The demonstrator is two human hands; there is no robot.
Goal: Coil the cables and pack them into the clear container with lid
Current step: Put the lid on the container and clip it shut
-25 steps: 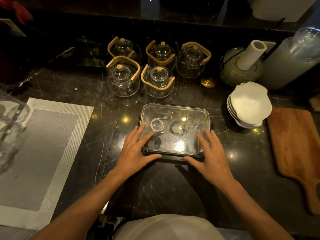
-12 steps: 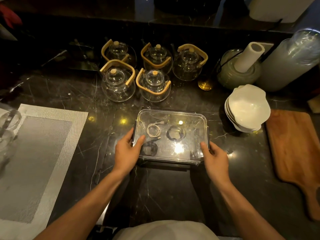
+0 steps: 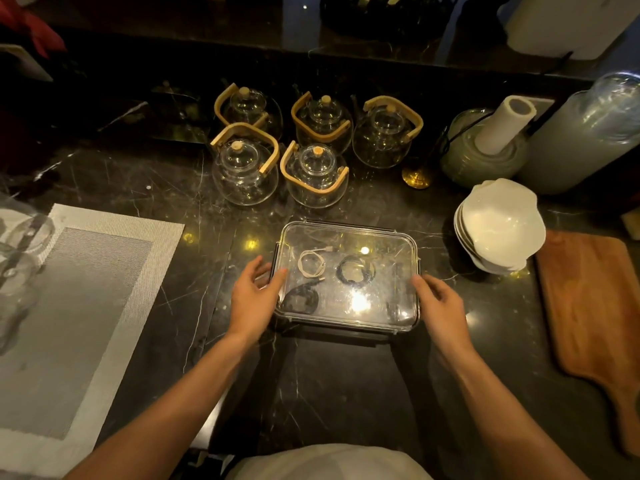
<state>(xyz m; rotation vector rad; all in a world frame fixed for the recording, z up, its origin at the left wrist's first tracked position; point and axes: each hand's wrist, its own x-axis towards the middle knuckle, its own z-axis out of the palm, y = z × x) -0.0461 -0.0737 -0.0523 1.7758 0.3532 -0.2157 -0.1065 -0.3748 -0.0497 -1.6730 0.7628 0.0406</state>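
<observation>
From the head view, the clear container [image 3: 346, 275] sits between the two hands with its lid [image 3: 349, 299] on, and three coiled cables show through it: a white cable [image 3: 311, 264] just beyond the left thumb, a black cable [image 3: 356, 270] in the middle, and another dark coil [image 3: 300, 299] right beside the left hand. A second ago both palms lay flat on the lid's near edge; now they have slid out to the short sides. The left hand [image 3: 254, 296] is spread fairly wide, fingers touching the left wall, and the right hand [image 3: 441, 303] curls loosely against the right wall; whether either presses a latch I cannot tell. That shift suggests the lid is seated and the side clips are next, so the task looks nearly finished. Beyond the hands the dark marble surface [image 3: 346, 375] carries glass teapots [image 3: 311, 147]; right of the right hand are white bowls [image 3: 498, 225] and a wooden board [image 3: 588, 306]; left of the left hand lies a woven placemat [image 3: 86, 306].
</observation>
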